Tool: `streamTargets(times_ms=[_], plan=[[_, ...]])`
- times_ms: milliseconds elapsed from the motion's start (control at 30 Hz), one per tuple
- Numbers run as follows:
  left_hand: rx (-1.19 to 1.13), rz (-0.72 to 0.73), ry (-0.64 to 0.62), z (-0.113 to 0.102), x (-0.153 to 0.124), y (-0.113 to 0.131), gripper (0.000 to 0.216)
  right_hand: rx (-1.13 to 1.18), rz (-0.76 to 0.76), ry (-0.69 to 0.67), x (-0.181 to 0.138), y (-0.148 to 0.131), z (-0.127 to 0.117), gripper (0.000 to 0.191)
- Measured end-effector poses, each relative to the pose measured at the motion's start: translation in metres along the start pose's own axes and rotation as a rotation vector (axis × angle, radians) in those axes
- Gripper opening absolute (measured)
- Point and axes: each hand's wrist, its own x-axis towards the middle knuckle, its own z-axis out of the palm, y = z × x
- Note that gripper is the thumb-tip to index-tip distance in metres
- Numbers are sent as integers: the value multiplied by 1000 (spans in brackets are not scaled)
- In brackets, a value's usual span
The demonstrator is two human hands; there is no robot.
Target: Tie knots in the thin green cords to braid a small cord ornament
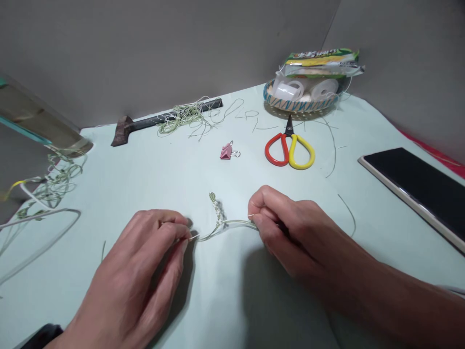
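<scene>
A short knotted cord braid [217, 208] in pale green and white lies on the table, a small loop at its far tip. Cord strands run out from its near end to both sides. My left hand [145, 266] pinches the strands on the left between thumb and fingers. On the other side, my right hand [286, 228] is closed on the strands [238, 221] there, and a thin white end pokes out at its fingertips. Between the two hands the strands sag slightly. The palm side of my right hand is hidden.
Beyond the hands lie a pink binder clip [225, 151] and red-and-yellow-handled scissors [289, 145]. A hammer [145, 122] with tangled cord [185, 118] over its handle rests at the back. A basket [301, 104] holds spools and a packet. A phone [417, 184] lies right; loose cords [63, 174] spread left.
</scene>
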Motion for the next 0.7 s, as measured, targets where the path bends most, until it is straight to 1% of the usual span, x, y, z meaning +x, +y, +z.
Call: streamTargets(times_ms=[100,200,267,400,433,467,500,600,633,700], plan=[[4,47,-16,-1,3,-5,23,88,52,-49,0,-1,-2,16],[-8,2,-54,-2,5,-6,31,170,82,-124,1,-2,-4,18],[-17,-32,-58,-1,9,-2,30,215,88,-155,1,-3,-5,18],[-63,-10,-70,2,22,9,23,299,119,-187,1,-4,-7,17],[-93,-31,-88,3,26,12,22,314,124,-192,1,-4,-7,18],[-139,-80,-111,3,30,14,22,330,130,-200,1,-5,-8,18],[-209,-164,-145,4,33,16,22,344,134,-207,1,-5,-8,18],[-561,-510,-249,4,40,19,25,374,150,-212,2,-7,-10,19],[-695,-600,-284,4,42,19,25,385,159,-216,2,-8,-10,19],[-907,-707,-353,4,43,19,22,420,171,-216,2,-9,-10,18]])
